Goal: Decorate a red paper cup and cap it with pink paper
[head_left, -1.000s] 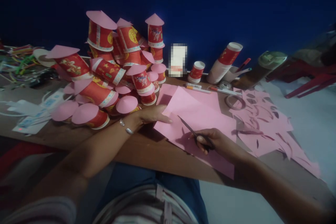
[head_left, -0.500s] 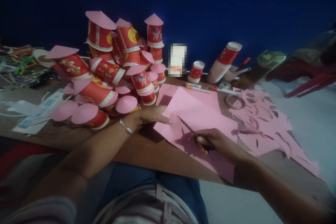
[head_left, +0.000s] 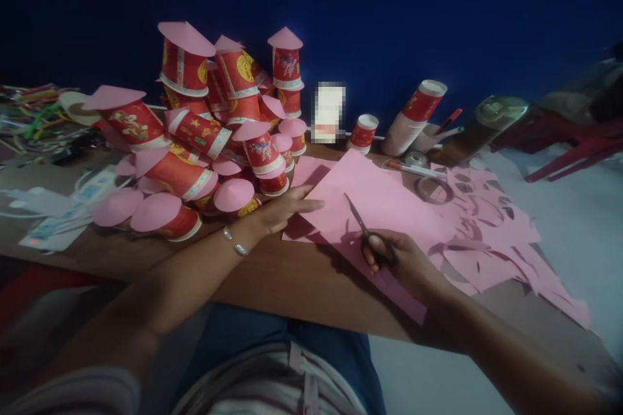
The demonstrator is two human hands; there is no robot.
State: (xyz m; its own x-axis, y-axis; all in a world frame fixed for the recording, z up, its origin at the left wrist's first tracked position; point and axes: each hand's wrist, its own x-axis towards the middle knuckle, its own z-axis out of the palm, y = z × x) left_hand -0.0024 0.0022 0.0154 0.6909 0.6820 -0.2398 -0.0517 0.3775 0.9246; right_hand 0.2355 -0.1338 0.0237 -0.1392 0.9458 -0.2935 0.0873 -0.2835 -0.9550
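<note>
My right hand (head_left: 394,256) holds a pair of dark-handled scissors (head_left: 357,214), its fingers in the handles. Their blades look closed and point up and left over a large pink paper sheet (head_left: 374,188). At that sheet's left edge, my left hand (head_left: 287,209) pinches it, the thumb on top and fingers partly hidden behind. The sheet is lifted and tilted above more pink paper (head_left: 389,285) on the table. A silver bracelet (head_left: 234,241) circles my left wrist.
Red paper cups (head_left: 139,123) with pink cone tops are piled at the left. At the right lie cut pink scraps (head_left: 501,253) and a tape roll (head_left: 435,189). A cup stack (head_left: 413,117) leans behind. A power strip (head_left: 73,214) lies at the far left.
The upper pink sheet has shifted up and to the right, covering the glue stick behind it. My left hand moved slightly with it; the scissors stay over the paper.
</note>
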